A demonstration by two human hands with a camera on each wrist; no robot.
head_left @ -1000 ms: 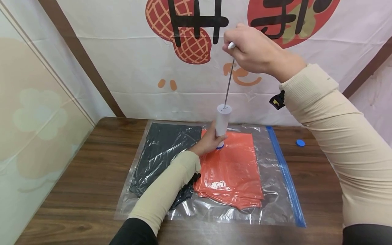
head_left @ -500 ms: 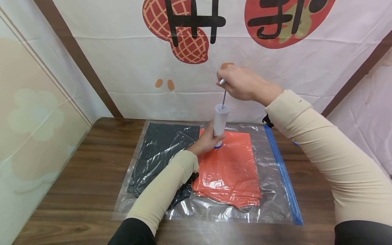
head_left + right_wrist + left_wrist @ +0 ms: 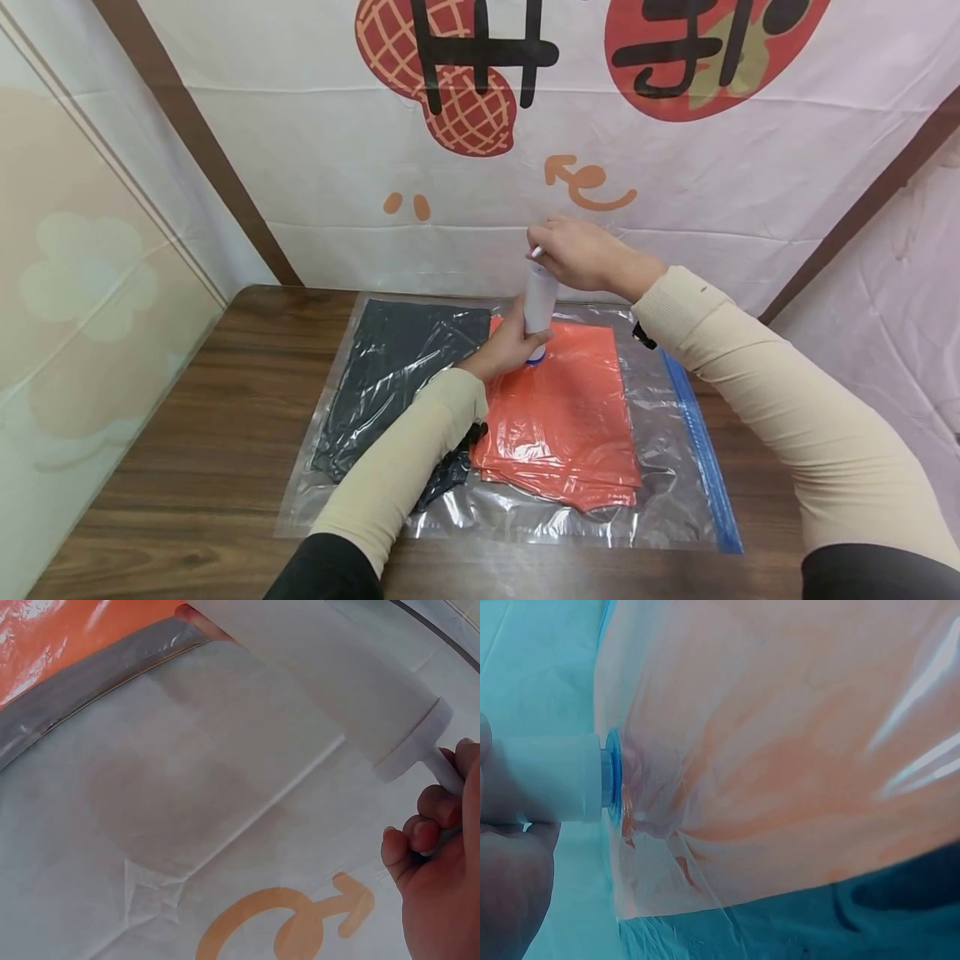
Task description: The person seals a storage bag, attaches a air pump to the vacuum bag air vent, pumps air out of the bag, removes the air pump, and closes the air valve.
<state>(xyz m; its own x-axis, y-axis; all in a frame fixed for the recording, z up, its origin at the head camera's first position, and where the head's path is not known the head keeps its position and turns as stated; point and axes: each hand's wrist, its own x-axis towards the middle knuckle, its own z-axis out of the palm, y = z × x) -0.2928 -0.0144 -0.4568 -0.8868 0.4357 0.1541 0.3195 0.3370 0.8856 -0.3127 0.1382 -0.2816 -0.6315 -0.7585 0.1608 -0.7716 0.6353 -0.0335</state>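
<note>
A white hand pump (image 3: 541, 302) stands on the valve (image 3: 615, 777) of a clear vacuum storage bag (image 3: 517, 529), tilted slightly. My left hand (image 3: 512, 343) grips the lower part of its barrel, just above the blue ring of the valve. Curled round the pump's white handle (image 3: 448, 774), my right hand (image 3: 583, 254) is right at the top of the barrel, and the rod is hidden. Inside the bag lie a folded orange piece (image 3: 566, 417) and a dark one (image 3: 412, 358) side by side. In the left wrist view the film puckers beside the valve.
The bag's blue zip edge (image 3: 705, 458) runs along its right side on the brown wooden table (image 3: 172, 467). A printed cloth (image 3: 322, 167) hangs behind the table, and a pale panel (image 3: 82, 275) stands at the left.
My right hand has come down with the pump handle from high above the barrel to its top, so the metal rod has slid in. My left hand keeps its hold.
</note>
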